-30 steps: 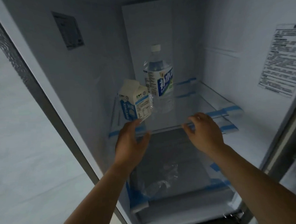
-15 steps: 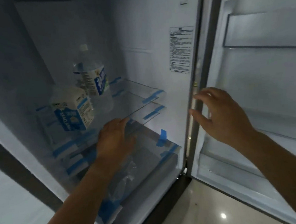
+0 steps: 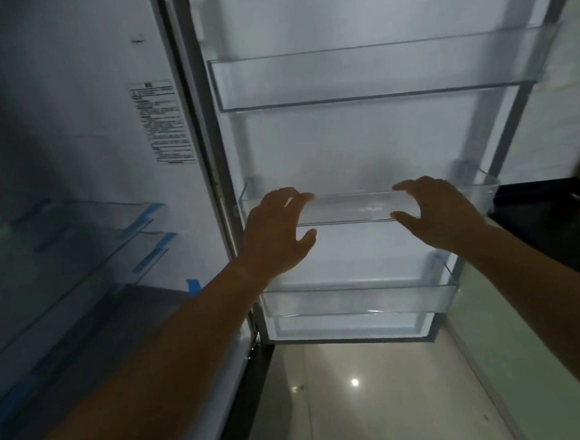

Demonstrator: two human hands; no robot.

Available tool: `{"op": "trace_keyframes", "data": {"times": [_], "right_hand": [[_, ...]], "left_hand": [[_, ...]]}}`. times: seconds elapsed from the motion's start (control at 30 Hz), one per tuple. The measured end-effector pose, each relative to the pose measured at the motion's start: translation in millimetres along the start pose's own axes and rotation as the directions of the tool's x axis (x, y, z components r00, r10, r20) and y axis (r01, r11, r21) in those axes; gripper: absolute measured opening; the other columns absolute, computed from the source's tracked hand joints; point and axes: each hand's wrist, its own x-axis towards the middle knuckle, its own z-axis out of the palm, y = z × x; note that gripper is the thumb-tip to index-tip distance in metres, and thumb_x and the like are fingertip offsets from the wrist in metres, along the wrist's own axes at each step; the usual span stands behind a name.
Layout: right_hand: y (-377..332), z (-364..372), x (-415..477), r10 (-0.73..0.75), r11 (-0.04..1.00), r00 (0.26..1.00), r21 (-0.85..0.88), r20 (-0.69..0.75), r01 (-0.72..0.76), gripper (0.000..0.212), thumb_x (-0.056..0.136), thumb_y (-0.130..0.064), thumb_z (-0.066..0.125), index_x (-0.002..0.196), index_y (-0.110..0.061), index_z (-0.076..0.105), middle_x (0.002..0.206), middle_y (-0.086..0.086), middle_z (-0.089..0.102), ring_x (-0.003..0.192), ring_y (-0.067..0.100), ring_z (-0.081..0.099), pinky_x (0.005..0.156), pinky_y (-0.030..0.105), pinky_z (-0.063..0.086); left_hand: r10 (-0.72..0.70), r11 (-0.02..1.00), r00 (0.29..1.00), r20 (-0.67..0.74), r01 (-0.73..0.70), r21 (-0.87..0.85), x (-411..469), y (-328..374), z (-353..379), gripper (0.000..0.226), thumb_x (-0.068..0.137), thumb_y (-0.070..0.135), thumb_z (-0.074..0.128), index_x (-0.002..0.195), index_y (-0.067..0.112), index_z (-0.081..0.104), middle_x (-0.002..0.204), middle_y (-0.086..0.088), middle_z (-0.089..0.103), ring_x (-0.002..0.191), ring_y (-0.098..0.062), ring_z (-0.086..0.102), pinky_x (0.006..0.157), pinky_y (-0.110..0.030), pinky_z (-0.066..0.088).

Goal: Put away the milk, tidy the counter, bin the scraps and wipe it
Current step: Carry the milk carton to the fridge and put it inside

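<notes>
Head cam: left hand (image 3: 276, 234) & right hand (image 3: 442, 216) both empty, fingers loosely spread, apart, reaching at middle bin (image 3: 349, 210) of fridge door (image 3: 362, 139); contact unclear. Milk not in frame, prob. already shelved. Left: shut door, tidy counter (image 3: 557, 228), bin scraps, wipe.

Both forearms are extended fwd, bare. Left hand (image 3: 275, 233) is held up, fingers loosely curved, thumb spread; nothing is gripped. Right hand (image 3: 441, 214) is likewise raised, fingers hooked, thumb apart.
</notes>
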Motion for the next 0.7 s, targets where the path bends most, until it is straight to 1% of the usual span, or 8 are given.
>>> {"op": "trace_keyframes", "data": {"times": [0.07, 0.13, 0.3, 0.4, 0.5, 0.57, 0.63, 0.7], "right_hand": [[9.9, -0.2, -3.6, -0.067, 0.998, 0.998, 0.018, -0.002, 0.067, 0.053, 0.084, -0.029, 0.063, 0.132, -0.011, 0.045, 0.12, 0.017, 0.056, 0.113, 0.033, 0.05, 0.105, 0.044, 0.029], [14.6, -0.1, -7.2, -0.131, 0.991, 0.991, -0.004, 0.005, 0.131, 0.058, 0.084, -0.03, 0.063, 0.135, -0.011, 0.041, 0.123, 0.016, 0.054, 0.115, 0.032, 0.048, 0.105, 0.043, 0.027], [14.3, -2.3, -19.0, -0.217, 0.974, 0.976, -0.061, 0.021, 0.218, 0.065, 0.087, -0.041, 0.055, 0.141, -0.014, 0.031, 0.131, 0.012, 0.048, 0.12, 0.027, 0.044, 0.104, 0.038, 0.026], [19.9, -10.2, -33.9, -0.281, 0.96, 0.959, 0.007, 0.028, 0.281, 0.065, 0.088, -0.042, 0.052, 0.142, -0.014, 0.029, 0.137, 0.01, 0.044, 0.124, 0.026, 0.041, 0.107, 0.037, 0.025], [36.8, -20.8, -52.5, -0.301, 0.953, 0.953, 0.018, -0.011, 0.302, 0.062, 0.089, -0.044, 0.05, 0.14, -0.015, 0.032, 0.14, 0.007, 0.042, 0.126, 0.025, 0.039, 0.11, 0.038, 0.021], [49.7, -28.5, -66.5, -0.318, 0.946, 0.947, 0.049, -0.036, 0.32, 0.059, 0.09, -0.045, 0.049, 0.139, -0.015, 0.034, 0.14, 0.006, 0.043, 0.127, 0.023, 0.039, 0.109, 0.036, 0.022], [58.1, -34.7, -83.3, -0.369, 0.922, 0.928, 0.112, -0.045, 0.372, 0.059, 0.089, -0.045, 0.051, 0.137, -0.016, 0.036, 0.141, 0.005, 0.042, 0.128, 0.021, 0.038, 0.107, 0.031, 0.024], [63.8, -37.7, -102.7, -0.418, 0.884, 0.906, 0.197, -0.068, 0.423, 0.06, 0.087, -0.045, 0.054, 0.137, -0.016, 0.038, 0.144, 0.004, 0.039, 0.132, 0.02, 0.033, 0.107, 0.028, 0.024]], "left_hand": [[-0.019, 0.997, 0.999, 0.028, 0.017, 0.069, 6.6, 5.6, 10.1, 0.061, 0.083, 0.035, 0.062, 0.139, 0.024, 0.04, 0.14, -0.006, 0.044, 0.132, -0.024, 0.034, 0.105, -0.04, 0.032], [-0.044, 0.993, 0.998, 0.039, 0.039, 0.115, 7.9, 11.7, 17.2, 0.065, 0.083, 0.036, 0.062, 0.141, 0.024, 0.036, 0.141, -0.009, 0.042, 0.133, -0.026, 0.033, 0.106, -0.042, 0.033], [-0.146, 0.982, 0.989, 0.009, 0.144, 0.123, -4.5, 31.5, 19.8, 0.07, 0.081, 0.032, 0.066, 0.142, 0.018, 0.036, 0.142, -0.017, 0.038, 0.135, -0.031, 0.03, 0.104, -0.047, 0.036], [-0.203, 0.97, 0.979, -0.023, 0.204, 0.132, -12.8, 52.3, 16.9, 0.069, 0.081, 0.03, 0.066, 0.141, 0.014, 0.037, 0.145, -0.018, 0.036, 0.137, -0.032, 0.028, 0.108, -0.045, 0.032], [-0.145, 0.979, 0.988, -0.049, 0.15, 0.138, -17.6, 87.0, 16.0, 0.064, 0.081, 0.03, 0.066, 0.139, 0.016, 0.041, 0.143, -0.014, 0.042, 0.134, -0.029, 0.035, 0.105, -0.043, 0.033], [-0.11, 0.986, 0.993, -0.046, 0.115, 0.118, -19.5, 113.2, 17.9, 0.061, 0.082, 0.031, 0.066, 0.138, 0.019, 0.043, 0.14, -0.011, 0.046, 0.13, -0.028, 0.04, 0.104, -0.042, 0.034], [-0.112, 0.987, 0.993, -0.025, 0.114, 0.109, -21.8, 136.6, 21.3, 0.058, 0.083, 0.033, 0.064, 0.136, 0.022, 0.045, 0.138, -0.008, 0.048, 0.128, -0.025, 0.043, 0.104, -0.044, 0.037], [-0.135, 0.985, 0.99, -0.043, 0.139, 0.1, -25.4, 154.5, 24.2, 0.053, 0.083, 0.034, 0.063, 0.133, 0.023, 0.048, 0.136, -0.005, 0.05, 0.125, -0.023, 0.046, 0.103, -0.045, 0.038]]}}
